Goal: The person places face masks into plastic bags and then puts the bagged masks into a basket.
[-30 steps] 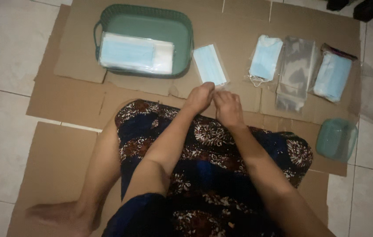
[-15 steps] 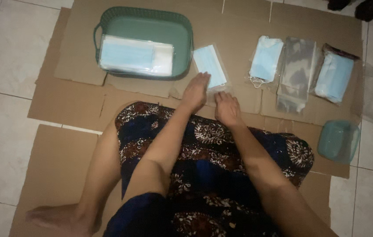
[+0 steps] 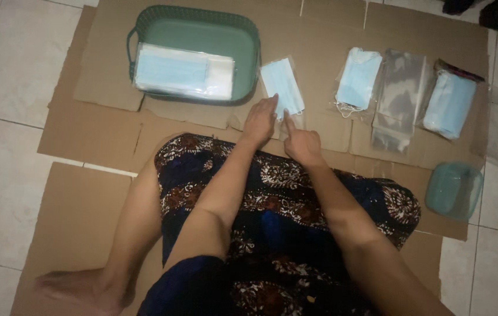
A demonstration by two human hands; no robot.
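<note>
A light blue face mask in a clear sleeve (image 3: pixel 282 86) lies on the cardboard (image 3: pixel 102 131) in front of my knees. My left hand (image 3: pixel 260 119) rests on its near left corner, fingers pressed flat. My right hand (image 3: pixel 300 140) points a finger at its near edge, just touching the sleeve. Neither hand has lifted it.
A green basket (image 3: pixel 197 29) at the back left holds a stack of bagged masks (image 3: pixel 181 71). To the right lie loose masks (image 3: pixel 358 78), empty clear sleeves (image 3: pixel 401 96), another pack of masks (image 3: pixel 450 104) and a green lid (image 3: pixel 453 190). Tiled floor surrounds the cardboard.
Both hands have moved forward from my knee to the bagged mask; the left hand now presses on its near corner.
</note>
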